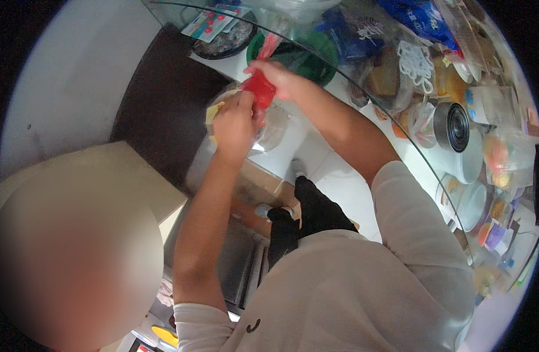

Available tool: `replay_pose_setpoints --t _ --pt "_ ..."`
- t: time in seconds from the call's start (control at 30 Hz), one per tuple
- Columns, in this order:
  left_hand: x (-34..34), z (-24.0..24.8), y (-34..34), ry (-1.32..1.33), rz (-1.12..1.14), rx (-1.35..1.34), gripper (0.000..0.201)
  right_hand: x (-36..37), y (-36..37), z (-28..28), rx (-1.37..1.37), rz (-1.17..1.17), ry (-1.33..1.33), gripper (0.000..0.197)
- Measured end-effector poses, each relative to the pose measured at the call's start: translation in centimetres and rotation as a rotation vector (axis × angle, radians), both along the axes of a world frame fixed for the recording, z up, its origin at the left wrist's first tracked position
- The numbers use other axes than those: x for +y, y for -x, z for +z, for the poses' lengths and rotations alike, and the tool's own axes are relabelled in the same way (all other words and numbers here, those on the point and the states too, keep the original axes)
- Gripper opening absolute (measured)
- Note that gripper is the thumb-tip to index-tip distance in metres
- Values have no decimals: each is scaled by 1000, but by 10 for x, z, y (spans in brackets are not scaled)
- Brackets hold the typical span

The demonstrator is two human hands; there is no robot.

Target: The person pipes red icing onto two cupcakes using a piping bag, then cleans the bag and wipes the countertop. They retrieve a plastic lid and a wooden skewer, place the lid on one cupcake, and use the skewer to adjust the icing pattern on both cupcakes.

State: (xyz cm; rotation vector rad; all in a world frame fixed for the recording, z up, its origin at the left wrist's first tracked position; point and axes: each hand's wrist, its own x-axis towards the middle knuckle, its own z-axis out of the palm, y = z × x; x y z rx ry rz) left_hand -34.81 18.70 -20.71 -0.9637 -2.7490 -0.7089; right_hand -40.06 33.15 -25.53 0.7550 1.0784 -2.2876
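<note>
In front of me, both hands are on a red plastic bag [260, 89]. My left hand [236, 124] is closed on its lower left part. My right hand [276, 78] grips its upper right side, the fingers wrapped toward the bag. A thin, see-through reddish end of the bag sticks up beyond the right hand. Just below the hands lies a clear plastic bag [275, 130], partly hidden by the left hand. Yellow pieces [213, 111] show beside the left hand. What the red bag contains, if anything, cannot be made out.
Beyond my hands stand a green round basin [322, 56] and a black round tray [231, 44] with cards on it. A glass edge [375, 94] curves along the right. Behind it sit tubs, packets and a white cord bundle [415, 63]. A cardboard box [260, 182] is by my feet.
</note>
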Motion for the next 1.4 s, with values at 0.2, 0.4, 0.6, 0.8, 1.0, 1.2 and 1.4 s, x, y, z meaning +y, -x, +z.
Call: replay_pose_setpoints --t 0.2,0.4,0.6,0.8,1.0,1.2,1.4 --pt "25 -17 14 -206 20 -139 17 30 6 -13 40 -140 118 31" --pt "34 -33 9 -1036 330 -618 17 36 -3 -4 -44 -220 372 24" --pt "45 -11 30 -1220 459 -1577 29 21 -18 20 -32 -240 375 23" --pt "48 -3 30 -1071 290 -1757 36 25 -24 18 103 -15 43 24" --pt "43 12 30 -1018 237 -1936 44 61 -15 21 389 304 86 38" --pt "40 21 12 -1049 191 -2050 45 78 -9 -5 570 242 298 35" --pt "41 12 10 -852 237 -1994 42 60 -13 33 652 479 -859 18"
